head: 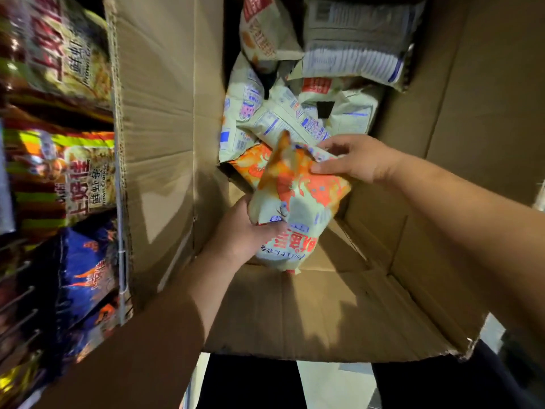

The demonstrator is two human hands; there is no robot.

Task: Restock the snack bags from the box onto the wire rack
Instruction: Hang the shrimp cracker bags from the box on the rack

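A large open cardboard box [165, 113] fills the middle of the view, with several pale snack bags [274, 125] piled at its far end. Over the box's near half I hold one pale and orange snack bag [303, 202] with both hands. My left hand [247, 234] grips its lower end, fingers curled round it. My right hand [356, 160] pinches its upper edge. The wire rack [121, 184] stands at the left, next to the box flap, and is filled with hanging bags.
On the rack hang green and red prawn cracker bags [79, 175] and dark blue bags [85, 276]. Bare wire hooks [20, 293] stick out at the lower left. The box's flaps spread out on all sides. Pale floor [324, 382] shows below the box.
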